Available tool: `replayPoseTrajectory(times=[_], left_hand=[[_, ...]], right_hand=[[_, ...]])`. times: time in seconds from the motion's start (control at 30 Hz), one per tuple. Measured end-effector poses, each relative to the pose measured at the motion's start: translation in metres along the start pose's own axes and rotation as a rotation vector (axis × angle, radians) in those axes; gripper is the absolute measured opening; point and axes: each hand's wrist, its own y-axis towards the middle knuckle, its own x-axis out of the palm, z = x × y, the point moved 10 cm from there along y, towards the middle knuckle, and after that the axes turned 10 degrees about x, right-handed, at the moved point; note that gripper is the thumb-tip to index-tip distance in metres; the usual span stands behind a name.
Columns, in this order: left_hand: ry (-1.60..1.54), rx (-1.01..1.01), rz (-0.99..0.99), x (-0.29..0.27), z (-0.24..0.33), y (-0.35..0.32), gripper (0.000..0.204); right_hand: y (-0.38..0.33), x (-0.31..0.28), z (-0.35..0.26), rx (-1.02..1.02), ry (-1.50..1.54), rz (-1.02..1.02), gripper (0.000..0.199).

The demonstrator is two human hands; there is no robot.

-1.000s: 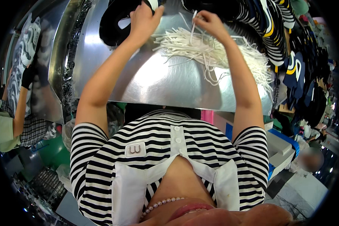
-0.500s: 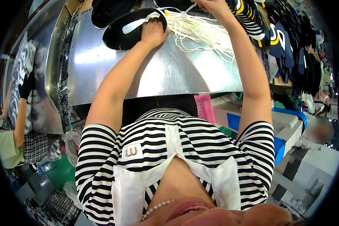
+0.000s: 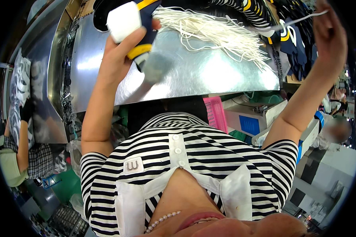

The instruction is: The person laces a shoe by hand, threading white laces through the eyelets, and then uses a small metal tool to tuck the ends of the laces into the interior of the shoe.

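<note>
My left hand (image 3: 120, 53) is closed on a navy, yellow and white shoe upper (image 3: 147, 21), lifted over the left part of the metal table. The thumb presses on its white part, and its lower end is blurred. At the far right my right hand (image 3: 330, 39) is raised and smeared by motion. A white shoelace (image 3: 304, 18) runs from its fingers leftward, above the stacked pieces; where its other end lies I cannot tell. Between the hands, a loose bundle of white laces (image 3: 209, 29) spreads over the tabletop.
The shiny metal table (image 3: 178, 79) ends at my waist. Stacked navy and yellow pieces (image 3: 247, 10) stand at the back right, beside more hanging pieces (image 3: 290, 33). A pink basket (image 3: 215, 114) sits below the edge. Another person's gloved hand (image 3: 26, 111) is at far left.
My left hand has lifted the shoe upper off the table and turned it, moving left and nearer. My right hand has swung far right, with the lace drawn out from the bundle.
</note>
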Motion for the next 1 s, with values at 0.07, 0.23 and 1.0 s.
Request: replayPoseTrajectory(times=[0.07, 0.23, 1.0], left_hand=[[-0.334, 0.027, -0.105, 0.002, 0.002, -0.012, 0.050], [-0.542, -0.330, 0.295, -0.106, -0.105, -0.089, 0.054], [0.507, -0.540, -0.525, 0.037, -0.138, -0.167, 0.026]], right_hand=[[-0.023, -0.003, 0.049, 0.255, 0.167, 0.123, 0.024], [-0.089, 0.016, 0.240, 0.692, 0.435, 0.413, 0.028], [-0.150, 0.079, 0.295, 0.591, 0.477, 0.654, 0.026]])
